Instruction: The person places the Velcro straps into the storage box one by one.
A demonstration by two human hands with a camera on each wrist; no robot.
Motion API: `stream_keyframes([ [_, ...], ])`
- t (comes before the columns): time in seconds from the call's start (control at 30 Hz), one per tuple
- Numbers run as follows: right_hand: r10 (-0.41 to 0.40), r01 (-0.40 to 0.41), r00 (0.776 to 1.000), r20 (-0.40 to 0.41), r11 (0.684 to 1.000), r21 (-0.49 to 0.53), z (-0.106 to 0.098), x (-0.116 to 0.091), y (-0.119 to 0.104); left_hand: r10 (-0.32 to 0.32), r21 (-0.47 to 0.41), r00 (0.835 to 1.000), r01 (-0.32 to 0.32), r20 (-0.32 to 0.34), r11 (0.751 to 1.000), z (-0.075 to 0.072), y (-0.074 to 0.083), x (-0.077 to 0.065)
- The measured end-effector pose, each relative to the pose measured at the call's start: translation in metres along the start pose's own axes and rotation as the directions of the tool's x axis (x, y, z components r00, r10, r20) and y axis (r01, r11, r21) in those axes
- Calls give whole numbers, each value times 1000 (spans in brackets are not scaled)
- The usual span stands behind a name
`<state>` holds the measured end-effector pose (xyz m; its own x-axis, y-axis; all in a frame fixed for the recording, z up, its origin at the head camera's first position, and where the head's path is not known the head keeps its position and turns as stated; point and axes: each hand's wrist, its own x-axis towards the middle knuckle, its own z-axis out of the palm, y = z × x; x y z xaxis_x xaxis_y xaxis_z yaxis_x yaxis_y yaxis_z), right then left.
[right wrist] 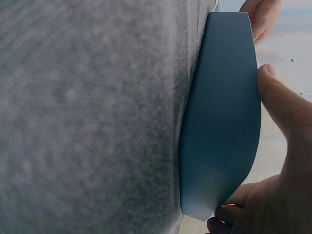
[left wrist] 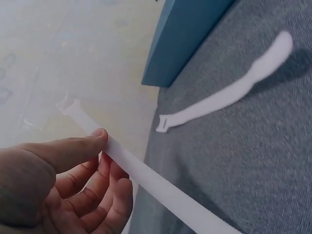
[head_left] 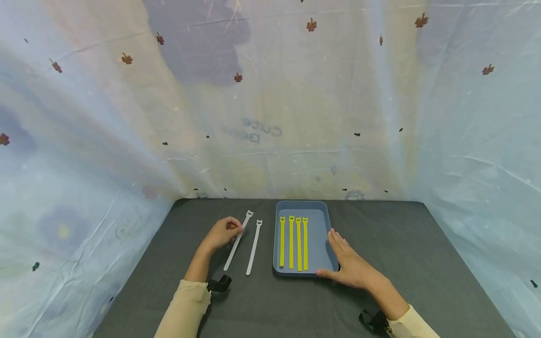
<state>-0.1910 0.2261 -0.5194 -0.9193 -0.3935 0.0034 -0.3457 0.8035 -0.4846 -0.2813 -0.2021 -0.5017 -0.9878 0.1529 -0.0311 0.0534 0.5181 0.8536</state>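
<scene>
Between thumb and fingertips, my left hand [head_left: 221, 234] pinches a white cable-tie strap [left wrist: 156, 187] with a slotted head. The strap slants, its head pointing up and away in the head view. Just right of it, a second white strap [head_left: 254, 249] lies on the table. A blue-grey tray [head_left: 320, 241] holds several yellow straps [head_left: 291, 244] side by side, slotted heads toward the far end. At the tray's near right corner is my right hand [head_left: 352, 267], spread, its thumb at the front rim and its straight fingers along the right side.
A dark grey cloth covers the table [head_left: 405, 253]. Pale patterned sheeting [head_left: 287, 103] hangs behind and on both sides. A black band [head_left: 219, 283] is on the left wrist, and another [head_left: 374, 321] is by the right.
</scene>
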Motion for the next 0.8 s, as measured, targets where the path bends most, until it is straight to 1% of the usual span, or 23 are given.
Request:
stream_keyframes([
  [0.13,-2,2,1000,-3,1000,-5,0,0,0,33,-11,999,-33,4,999,1,4,0],
  [0.23,-7,7,1000,-8,1000,-11,1,0,0,47,-30,999,-47,-9,998,2,9,-1],
  [0.33,-13,13,1000,-15,1000,-21,1,0,0,58,-68,998,-59,-14,996,3,17,-1],
  [0.5,-14,14,1000,-21,999,-41,1,0,-1,88,-111,996,-88,-3,990,4,31,-3],
  [0.67,-5,4,1000,-21,998,-56,1,1,-3,112,-131,994,-111,-1,985,6,40,-2],
  [0.8,2,-4,1000,-23,996,-85,1,2,-4,123,-139,992,-121,3,983,10,51,-1],
])
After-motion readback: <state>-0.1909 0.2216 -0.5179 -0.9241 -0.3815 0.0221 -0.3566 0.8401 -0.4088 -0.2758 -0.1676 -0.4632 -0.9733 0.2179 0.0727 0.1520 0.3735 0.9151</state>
